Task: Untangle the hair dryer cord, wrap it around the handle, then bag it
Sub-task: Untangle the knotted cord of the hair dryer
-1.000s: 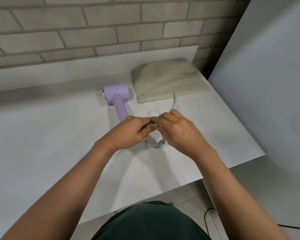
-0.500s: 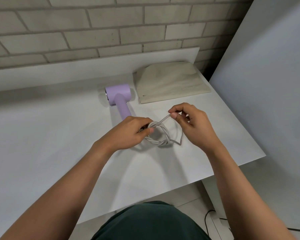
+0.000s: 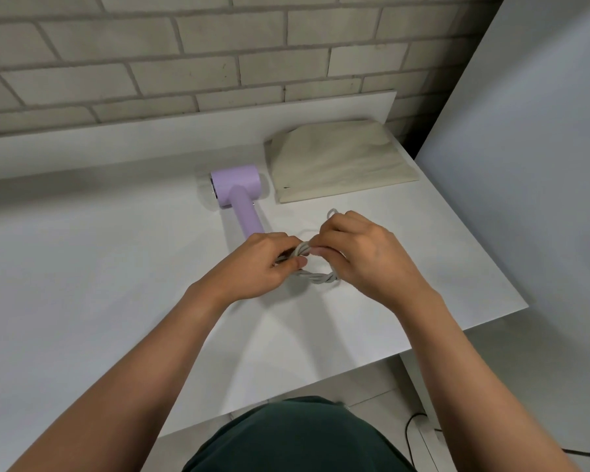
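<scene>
Centrally in the frame, the cord (image 3: 317, 276) is held between both hands. A bundle of strands is pinched by the left hand (image 3: 263, 264), fingers curled and thumb pressed on it, and the same bundle is pinched from the other side by the right hand (image 3: 361, 257), whose fingers are likewise curled. A twisted stretch of cord hangs just below the fingertips, running left to right, and a small loop is seen poking out above the right knuckles. Where the plug lies cannot be told; it may be hidden in the right palm.

The dryer (image 3: 234, 185) lies on the table (image 3: 116, 267) up and left of the hands, its handle (image 3: 247, 216) pointing down-right toward the left hand, which covers the handle's end. The bag (image 3: 338, 161) lies flat at upper right, just beside the dryer's head.

The untangling is judged unfinished. The knot is best loosened along the left-right line, away from the handle, with the nearer left hand as anchor.
</scene>
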